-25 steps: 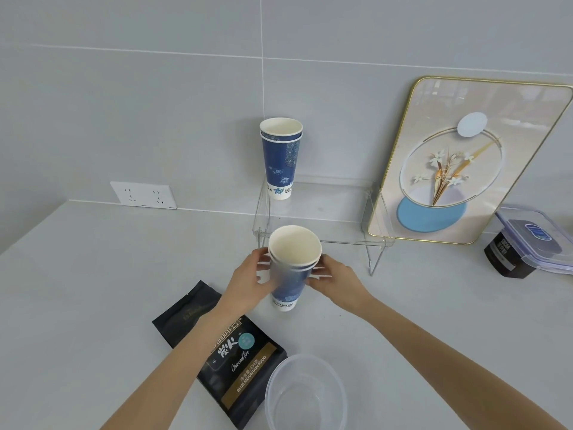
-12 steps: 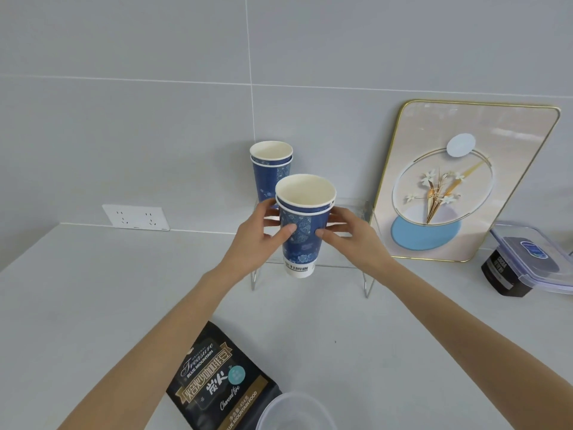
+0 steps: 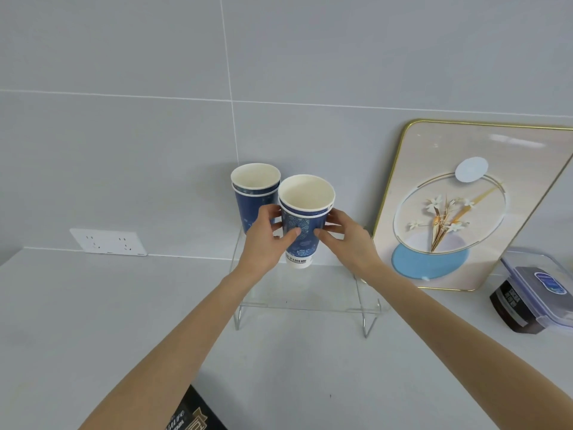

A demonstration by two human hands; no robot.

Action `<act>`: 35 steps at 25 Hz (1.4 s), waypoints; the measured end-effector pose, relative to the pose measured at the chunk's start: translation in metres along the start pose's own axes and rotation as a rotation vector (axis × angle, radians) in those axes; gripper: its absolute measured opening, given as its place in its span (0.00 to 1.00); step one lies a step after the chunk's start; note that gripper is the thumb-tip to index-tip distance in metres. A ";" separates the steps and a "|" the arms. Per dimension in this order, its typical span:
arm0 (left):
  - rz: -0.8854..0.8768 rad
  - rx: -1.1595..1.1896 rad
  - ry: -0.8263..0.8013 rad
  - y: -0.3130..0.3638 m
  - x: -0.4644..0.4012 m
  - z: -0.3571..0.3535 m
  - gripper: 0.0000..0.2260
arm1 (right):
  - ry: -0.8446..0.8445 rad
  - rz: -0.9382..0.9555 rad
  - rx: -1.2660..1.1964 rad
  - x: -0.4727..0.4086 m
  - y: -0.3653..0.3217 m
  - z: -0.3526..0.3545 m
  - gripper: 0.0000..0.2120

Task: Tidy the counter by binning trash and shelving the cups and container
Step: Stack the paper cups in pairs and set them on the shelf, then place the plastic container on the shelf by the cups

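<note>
Both hands clamp the cup pair (image 3: 302,225): left hand (image 3: 263,240) w/ thumb across the front and fingers (image 3: 273,212) wrapped round the far side, right hand (image 3: 347,240) mirrored, thumb on the front, fingers (image 3: 336,220) on the right wall. Grip sits mid-body, under the two stacked rims. Pair is upright, base at or just above the clear shelf (image 3: 310,290); can't tell if it touches yet. It's just right of and in front of the 2nd pair (image 3: 252,197), already on the shelf by the wall.

Risks, as I judge them:
- left knuckles sit right against the 2nd pair; pulling that hand out sideways could knock it over, paper cups being light
- the shelf is see-through, so its edge is hard to read; set down too near the front and the cups tip off
- squeezing hard could dent the thin wall or jam the nested cups
- right arm passes near the framed picture (image 3: 465,206) leaning on the wall; a bump could slide it

Writing: white band at the held cups' foot has small dark print, not legible. Black bag (image 3: 192,417) at bottom edge shows gold lettering, cut off, unreadable. Dark box (image 3: 511,305) under the lidded tub (image 3: 545,287) at right carries white text, too blurred. Wall socket (image 3: 108,242) has no marks
</note>
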State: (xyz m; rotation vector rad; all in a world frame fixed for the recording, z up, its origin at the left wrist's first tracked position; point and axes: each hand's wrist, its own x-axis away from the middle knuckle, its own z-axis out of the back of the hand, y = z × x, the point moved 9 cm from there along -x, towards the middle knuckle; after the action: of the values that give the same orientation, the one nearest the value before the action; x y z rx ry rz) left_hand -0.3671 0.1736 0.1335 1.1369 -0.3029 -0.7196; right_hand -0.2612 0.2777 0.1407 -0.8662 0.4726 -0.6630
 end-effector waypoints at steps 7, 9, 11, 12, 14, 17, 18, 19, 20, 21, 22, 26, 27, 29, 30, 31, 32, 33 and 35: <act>-0.032 0.009 -0.006 -0.013 -0.034 -0.019 0.27 | 0.003 -0.027 0.022 -0.042 0.016 -0.009 0.22; -0.037 0.018 -0.020 -0.013 -0.037 -0.022 0.28 | 0.000 -0.033 0.038 -0.048 0.018 -0.011 0.22; -0.042 0.012 -0.038 -0.015 -0.036 -0.025 0.28 | -0.008 -0.035 0.049 -0.051 0.017 -0.013 0.22; -0.053 -0.002 -0.051 -0.014 -0.035 -0.026 0.28 | -0.018 -0.037 0.058 -0.052 0.017 -0.015 0.22; -0.087 -0.040 -0.076 -0.012 -0.033 -0.026 0.29 | -0.042 -0.038 0.108 -0.050 0.016 -0.018 0.23; -0.108 -0.098 -0.104 -0.009 -0.028 -0.021 0.31 | -0.073 -0.041 0.170 -0.041 0.015 -0.019 0.26; -0.111 -0.114 -0.109 -0.007 -0.025 -0.019 0.31 | -0.088 -0.042 0.189 -0.037 0.014 -0.018 0.27; -0.115 -0.130 -0.115 -0.006 -0.021 -0.016 0.31 | -0.105 -0.040 0.214 -0.032 0.012 -0.017 0.28; -0.122 -0.150 -0.119 -0.004 -0.017 -0.013 0.30 | -0.120 -0.030 0.247 -0.027 0.009 -0.015 0.29; -0.123 -0.178 -0.122 -0.002 -0.013 -0.009 0.30 | -0.133 -0.012 0.287 -0.021 0.005 -0.013 0.29; -0.117 -0.210 -0.127 0.001 -0.007 -0.005 0.29 | -0.143 0.010 0.327 -0.014 0.000 -0.011 0.29; -0.123 -0.337 -0.197 0.008 0.022 0.007 0.30 | -0.169 0.140 0.526 0.017 -0.018 -0.008 0.28; -0.130 -0.362 -0.214 0.011 0.032 0.011 0.30 | -0.172 0.175 0.570 0.028 -0.023 -0.008 0.28; -0.133 -0.388 -0.231 0.015 0.049 0.019 0.30 | -0.175 0.229 0.622 0.045 -0.031 -0.007 0.28; -0.137 -0.399 -0.236 0.016 0.059 0.023 0.30 | -0.177 0.248 0.629 0.055 -0.034 -0.008 0.27; -0.143 -0.412 -0.241 0.017 0.068 0.026 0.30 | -0.179 0.264 0.625 0.064 -0.036 -0.009 0.27; -0.152 -0.436 -0.253 0.016 0.079 0.030 0.29 | -0.187 0.279 0.618 0.076 -0.039 -0.012 0.26; -0.152 -0.455 -0.275 0.014 0.090 0.032 0.29 | -0.205 0.292 0.607 0.087 -0.041 -0.017 0.26; -0.120 -0.467 -0.316 0.003 0.107 0.035 0.29 | -0.247 0.303 0.588 0.106 -0.041 -0.026 0.25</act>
State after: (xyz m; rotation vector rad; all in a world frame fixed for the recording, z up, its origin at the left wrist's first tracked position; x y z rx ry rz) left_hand -0.3064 0.0784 0.1365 0.5998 -0.3120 -1.0180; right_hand -0.2164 0.1701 0.1469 -0.3017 0.1607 -0.3741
